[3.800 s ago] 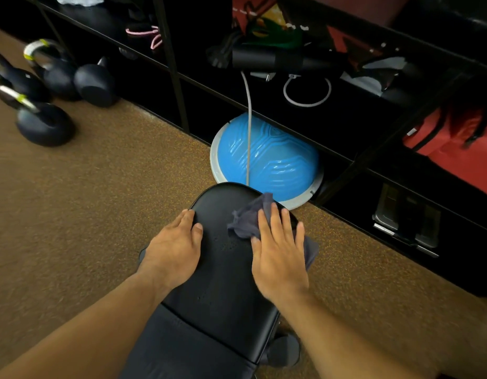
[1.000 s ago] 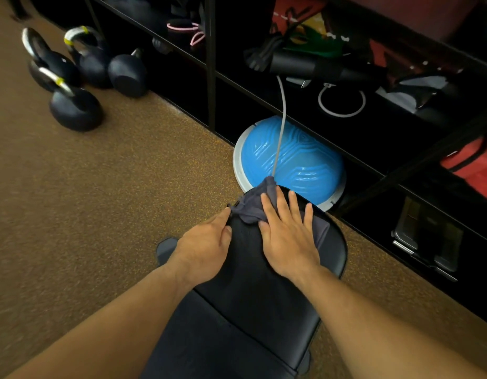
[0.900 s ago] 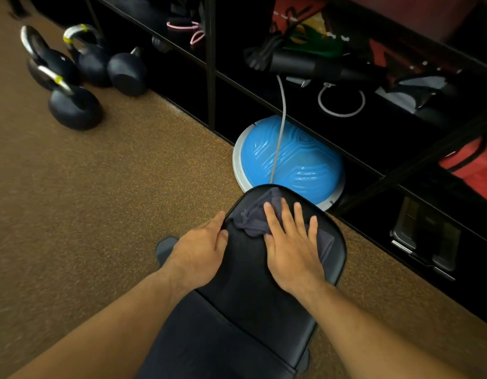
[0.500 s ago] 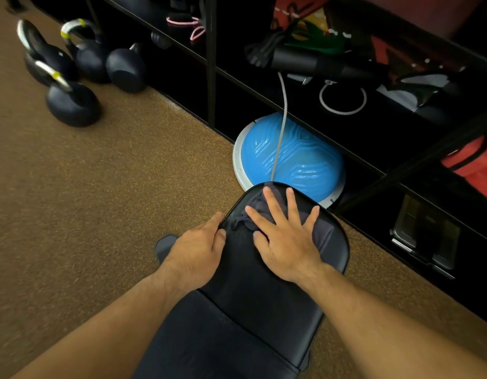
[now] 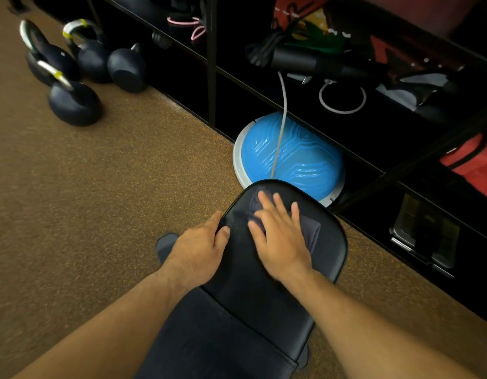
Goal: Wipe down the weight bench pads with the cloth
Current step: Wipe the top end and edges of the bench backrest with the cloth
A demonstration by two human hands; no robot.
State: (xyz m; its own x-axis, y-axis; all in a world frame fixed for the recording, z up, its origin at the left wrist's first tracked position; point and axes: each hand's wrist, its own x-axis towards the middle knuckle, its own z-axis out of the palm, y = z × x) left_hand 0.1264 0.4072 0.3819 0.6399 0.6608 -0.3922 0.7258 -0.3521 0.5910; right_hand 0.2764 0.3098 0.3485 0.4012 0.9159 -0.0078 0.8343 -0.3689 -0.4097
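Note:
The black weight bench pad (image 5: 253,280) runs away from me, its rounded far end near the shelving. A second pad section (image 5: 223,348) lies closer to me, split off by a seam. A dark grey cloth (image 5: 309,231) lies flat on the far pad. My right hand (image 5: 280,236) presses down on the cloth with fingers spread, slightly blurred. My left hand (image 5: 198,250) grips the left edge of the far pad, thumb on top.
A blue half-ball trainer (image 5: 291,157) leans under black shelving (image 5: 212,61) just beyond the bench end, with a grey cord (image 5: 282,116) hanging over it. Several kettlebells (image 5: 73,99) stand on the brown speckled floor (image 5: 100,201) at far left. A red bag (image 5: 474,162) sits at right.
My right hand has slid the cloth across the far end of the pad, back and forth. My left hand stays on the pad's left edge.

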